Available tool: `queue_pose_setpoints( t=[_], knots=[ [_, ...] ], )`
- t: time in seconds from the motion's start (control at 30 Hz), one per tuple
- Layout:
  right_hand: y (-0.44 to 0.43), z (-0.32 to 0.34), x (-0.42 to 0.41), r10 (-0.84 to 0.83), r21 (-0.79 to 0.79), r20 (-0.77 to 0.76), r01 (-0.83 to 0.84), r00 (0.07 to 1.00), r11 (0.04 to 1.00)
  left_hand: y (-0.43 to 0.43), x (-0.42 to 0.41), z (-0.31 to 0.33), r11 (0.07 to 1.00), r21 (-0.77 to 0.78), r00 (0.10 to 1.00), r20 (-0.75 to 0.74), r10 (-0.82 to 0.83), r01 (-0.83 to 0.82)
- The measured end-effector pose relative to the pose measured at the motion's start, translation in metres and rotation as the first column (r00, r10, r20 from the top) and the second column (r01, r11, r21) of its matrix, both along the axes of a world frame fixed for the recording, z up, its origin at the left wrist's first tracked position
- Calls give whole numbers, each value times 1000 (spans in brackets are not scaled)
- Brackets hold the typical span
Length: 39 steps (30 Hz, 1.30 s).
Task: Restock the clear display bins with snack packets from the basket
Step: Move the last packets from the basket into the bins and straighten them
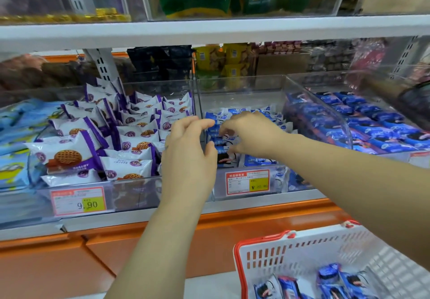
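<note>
On the middle shelf (209, 32), seen from the head camera, the clear bin (242, 89) is holding blue packets (258, 160) that are lying flat across its front half. The right hand (252, 136) is hanging inside this bin with its fingers (226, 132) bending down onto the packets; I cannot tell whether they are pinching one. The left hand (186, 157) is hovering just beside it at the bin's left wall, its fingers and thumb curving loosely with a gap between them, gripping nothing. A price tag (247, 182) is sitting on the bin's front. Purple packets (130, 140) are filling the neighbouring bin to the left, and dark blue packs (372, 122) are lying in the one to the right. At lower right, the basket (302, 252) is holding loose packets (335, 282).
</note>
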State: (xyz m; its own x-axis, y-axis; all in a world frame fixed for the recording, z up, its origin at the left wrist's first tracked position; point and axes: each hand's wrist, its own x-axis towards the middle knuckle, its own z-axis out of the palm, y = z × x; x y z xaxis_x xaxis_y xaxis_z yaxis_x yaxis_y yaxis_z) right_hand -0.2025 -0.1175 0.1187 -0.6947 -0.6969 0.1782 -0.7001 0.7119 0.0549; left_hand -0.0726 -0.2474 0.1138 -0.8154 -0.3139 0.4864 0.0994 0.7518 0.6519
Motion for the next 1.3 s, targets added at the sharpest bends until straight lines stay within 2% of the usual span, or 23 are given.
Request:
queue_pose_setpoints(
  t=[0.1,0.2,0.27,0.37,0.43,0.5,0.57,0.63,0.7,0.77,0.9,0.97,1.07,1.17,1.3],
  knots=[
    [24,8,22,12,-196,7,-11,1000,981,11,8,3,999,-53,994,-106,-12,6],
    [62,3,65,58,-433,-15,-58,998,899,27,20,6,975,-115,955,-211,-208,187],
    [92,-9,98,67,-527,-16,-65,998,848,43,29,4,920,-191,905,-193,-378,343],
    [140,-45,138,37,-544,87,16,995,839,71,41,-12,799,-283,820,-70,-569,530],
    [169,-76,155,-2,-501,204,107,979,859,90,46,-29,716,-309,769,97,-632,626],
    [193,-111,166,-65,-356,377,209,924,911,106,49,-54,638,-310,708,359,-608,705],
    [212,-150,171,-164,-118,547,270,821,956,115,51,-81,559,-291,589,652,-478,776],
    [224,-187,173,-241,59,673,274,699,960,120,52,-103,493,-254,453,824,-339,832],
    [226,-219,174,-280,170,740,232,611,958,123,51,-113,486,-221,396,871,-291,845],
    [219,-244,172,-295,209,765,213,572,954,124,44,-115,515,-225,411,867,-282,827],
    [190,-290,164,-248,140,818,239,519,961,120,29,-108,579,-226,434,866,-249,783],
    [175,-312,162,-235,111,831,264,504,958,117,25,-109,592,-221,414,885,-212,775],
    [157,-337,160,-324,170,811,333,487,927,111,25,-116,601,-186,341,928,-153,777],
    [147,-352,156,-374,213,845,399,383,892,105,26,-121,616,-145,282,950,-130,774],
    [150,-356,149,-349,194,897,466,272,863,102,23,-120,627,-142,284,950,-132,766]
  ],
)
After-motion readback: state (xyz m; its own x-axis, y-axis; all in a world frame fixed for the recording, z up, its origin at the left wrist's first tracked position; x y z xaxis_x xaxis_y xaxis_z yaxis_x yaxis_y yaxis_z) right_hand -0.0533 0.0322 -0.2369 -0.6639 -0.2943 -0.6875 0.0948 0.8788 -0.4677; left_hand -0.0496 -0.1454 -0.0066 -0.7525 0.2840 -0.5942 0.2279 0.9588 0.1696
